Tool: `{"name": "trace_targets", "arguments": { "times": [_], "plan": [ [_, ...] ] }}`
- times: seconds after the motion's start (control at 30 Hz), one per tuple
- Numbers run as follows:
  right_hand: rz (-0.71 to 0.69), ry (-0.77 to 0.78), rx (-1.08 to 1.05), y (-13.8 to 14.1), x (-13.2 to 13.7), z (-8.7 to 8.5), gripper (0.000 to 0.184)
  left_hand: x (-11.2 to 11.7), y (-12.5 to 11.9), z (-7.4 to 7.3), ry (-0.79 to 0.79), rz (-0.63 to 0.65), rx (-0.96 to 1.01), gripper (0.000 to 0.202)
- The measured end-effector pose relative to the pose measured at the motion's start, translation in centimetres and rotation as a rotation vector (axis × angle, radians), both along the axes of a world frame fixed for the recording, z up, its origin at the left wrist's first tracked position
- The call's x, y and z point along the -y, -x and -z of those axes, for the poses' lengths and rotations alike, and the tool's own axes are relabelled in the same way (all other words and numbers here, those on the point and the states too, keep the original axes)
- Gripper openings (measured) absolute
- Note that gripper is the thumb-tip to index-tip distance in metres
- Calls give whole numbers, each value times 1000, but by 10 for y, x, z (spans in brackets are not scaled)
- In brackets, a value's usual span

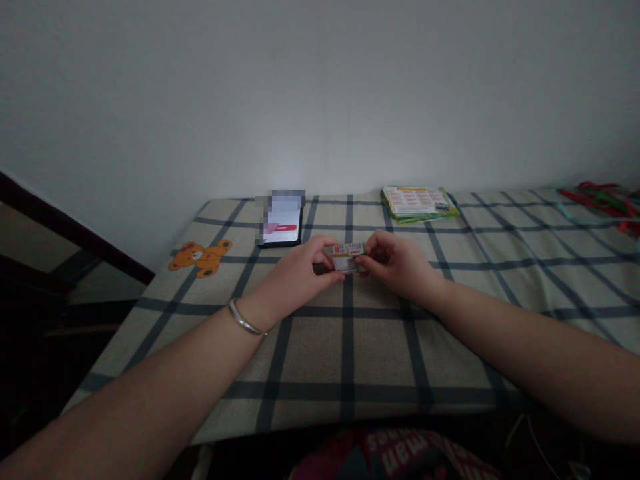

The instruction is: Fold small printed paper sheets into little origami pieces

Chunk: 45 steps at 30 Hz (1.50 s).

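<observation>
Between my two hands is a small folded leaflet [343,259], white with red and green print. My left hand [305,267] pinches its left end between thumb and fingers, and a metal bangle [244,319] circles that wrist. At the right end, my right hand [393,263] grips the paper with thumb and bent fingers. Both hands are over the middle of the checked tablecloth [325,360]. The fingers cover parts of the leaflet, and its print is too small to read.
A phone [283,230] with a lit screen lies behind my left hand. Further left is a bear-shaped cutout [201,258]. Near the wall [340,100] sits a stack of printed leaflets [419,203]. Red and green items [600,200] lie at the far right.
</observation>
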State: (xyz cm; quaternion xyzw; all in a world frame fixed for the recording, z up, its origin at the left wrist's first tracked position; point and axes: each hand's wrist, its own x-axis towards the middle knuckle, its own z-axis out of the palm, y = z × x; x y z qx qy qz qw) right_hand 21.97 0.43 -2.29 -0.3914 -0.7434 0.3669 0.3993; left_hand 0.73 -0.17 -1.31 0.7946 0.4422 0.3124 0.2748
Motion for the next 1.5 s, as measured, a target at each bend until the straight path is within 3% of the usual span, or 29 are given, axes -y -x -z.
{"name": "trace_targets", "arguments": {
  "times": [0.2,0.37,0.67,0.8,0.97,1.17,1.27,1.37,1.5],
  "plan": [
    [15,27,-59,1,-3,5,20,1,-3,0,-53,-23,-32,10],
    [8,50,-63,0,-5,7,19,1,-3,-3,-58,-20,-49,9],
    [25,47,-11,0,-2,2,17,2,-1,-8,-249,-8,-312,32],
    [26,-32,99,-1,-1,-1,11,1,2,-4,-226,-41,-189,13],
    [35,-123,243,-1,2,-3,10,2,2,-6,-153,3,-168,14],
    [-7,-55,177,1,2,-5,10,2,3,-8,-250,-34,-172,16],
    [36,-131,180,-1,1,-7,8,0,6,-7,-308,-38,-190,18],
    [59,-310,246,-7,-1,-10,5,-3,10,-6,-419,13,-237,20],
    [-121,-585,434,-16,-2,-15,9,-5,15,-8,-581,143,-394,23]
  ]
}}
